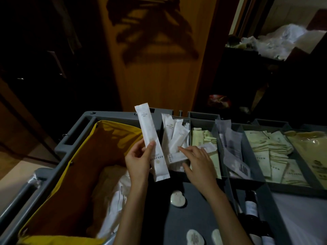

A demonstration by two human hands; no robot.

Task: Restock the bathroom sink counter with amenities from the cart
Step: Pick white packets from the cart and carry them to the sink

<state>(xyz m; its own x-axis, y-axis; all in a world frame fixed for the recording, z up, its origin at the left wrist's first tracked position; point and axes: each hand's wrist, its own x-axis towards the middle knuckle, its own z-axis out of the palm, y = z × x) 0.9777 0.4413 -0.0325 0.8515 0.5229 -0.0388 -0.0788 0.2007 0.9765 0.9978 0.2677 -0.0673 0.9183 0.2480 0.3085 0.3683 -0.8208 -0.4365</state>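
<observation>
over cart (109, 115): long wht sachet (150, 131)

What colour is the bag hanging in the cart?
The bag is yellow; the head view shows it.

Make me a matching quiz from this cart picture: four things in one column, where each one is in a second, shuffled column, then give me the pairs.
Things:
1. long white packet
2. yellow bag
3. dark bottle
4. white pebble-shaped piece

Places:
A. in a narrow compartment, lower right
B. lining the big left bin of the cart
C. held up by the left hand
D. on the dark tray floor, just below the right hand

Pairs: 1-C, 2-B, 3-A, 4-D
</observation>
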